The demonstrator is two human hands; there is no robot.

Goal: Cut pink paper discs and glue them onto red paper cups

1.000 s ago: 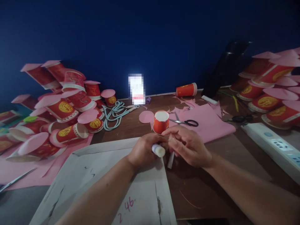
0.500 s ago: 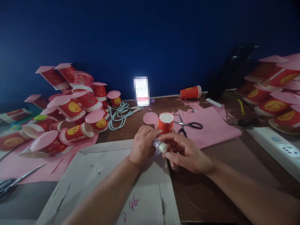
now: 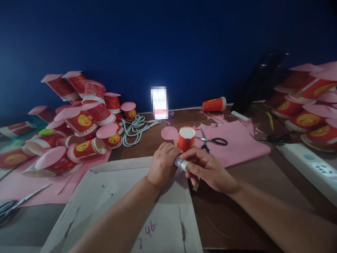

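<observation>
Desk paper (image 3: 123, 211) reads "2.46"; left hand (image 3: 162, 166) and right hand (image 3: 210, 172) fingers pinch glue stick (image 3: 181, 163).

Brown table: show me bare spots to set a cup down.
The brown table is bare between pink paper sheet, white power strip and right hand; also between coiled pale-blue cord and pink paper disc. Red paper cups crowd both sides.

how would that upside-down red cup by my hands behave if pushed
The red cup looks like thin paper, so probably light and crushable. Standing on its wide rim, it would likely slide, not tip. On its side, like the fallen cup behind, it could roll.
</observation>
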